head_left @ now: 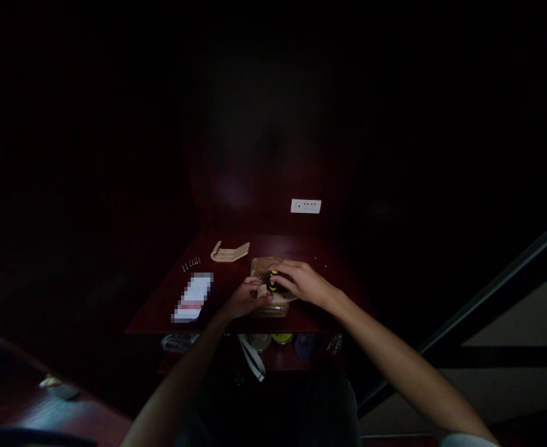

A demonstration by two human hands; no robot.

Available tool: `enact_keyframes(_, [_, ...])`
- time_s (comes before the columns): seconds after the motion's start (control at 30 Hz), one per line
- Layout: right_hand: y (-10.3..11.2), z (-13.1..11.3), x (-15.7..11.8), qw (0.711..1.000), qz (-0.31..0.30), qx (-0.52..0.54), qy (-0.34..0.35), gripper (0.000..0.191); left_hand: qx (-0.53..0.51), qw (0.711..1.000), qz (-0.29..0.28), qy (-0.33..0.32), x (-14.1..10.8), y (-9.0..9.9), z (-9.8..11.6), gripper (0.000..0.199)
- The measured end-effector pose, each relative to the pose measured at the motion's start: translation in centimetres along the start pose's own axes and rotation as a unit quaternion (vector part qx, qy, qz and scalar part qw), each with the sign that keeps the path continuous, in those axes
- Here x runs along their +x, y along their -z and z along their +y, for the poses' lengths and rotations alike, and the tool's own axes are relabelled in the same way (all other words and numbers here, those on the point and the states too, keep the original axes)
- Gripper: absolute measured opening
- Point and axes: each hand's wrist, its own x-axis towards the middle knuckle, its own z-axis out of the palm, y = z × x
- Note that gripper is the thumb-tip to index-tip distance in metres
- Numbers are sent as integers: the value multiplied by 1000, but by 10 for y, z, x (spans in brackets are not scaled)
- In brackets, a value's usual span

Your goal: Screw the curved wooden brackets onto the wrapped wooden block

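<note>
My right hand [301, 280] is closed around a yellow and black screwdriver [273, 280], held upright over a light wooden piece [280, 297]. From the left, my left hand [246, 298] grips the near left end of that wooden piece, where a small curved block [262, 290] rises between its fingers. Beneath both hands lies a brown block wrapped in clear film [260, 266]. The screwdriver's tip is hidden. Farther back on the dark red table [236, 316] rests a bent, slatted wooden piece [230, 252].
Several screws [191, 264] lie in a row at the table's left. Nearer is a blurred white sheet or device [193, 298]. A white socket panel [305, 206] is on the back wall. Under the tabletop, a shelf holds jars [282, 338] and a hanging white strap [253, 359].
</note>
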Motion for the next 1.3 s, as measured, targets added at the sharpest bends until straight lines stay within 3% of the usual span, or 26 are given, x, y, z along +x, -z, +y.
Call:
enact_keyframes(0.2, [4,-6,-1,1000,-16,-19,-3,24,7,1000,2,-3,-1,1,1,30])
enact_keyframes(0.57, [14,-10,20,985,-109,-130,10,16,-4,1000,4,14,-1,-1,-3,31])
enact_keyframes(0.87, [13,-11,19,981,-111,-159,-1,18,-8,1000,7,20,-1,-2,-4,31])
enact_keyframes(1.13, [9,-18,27,961,-182,-205,-39,18,-4,1000,4,-4,-1,0,-2,30])
enact_keyframes(1.3, [15,-26,39,957,-223,-182,-25,16,-7,1000,1,-6,-1,1,-1,31])
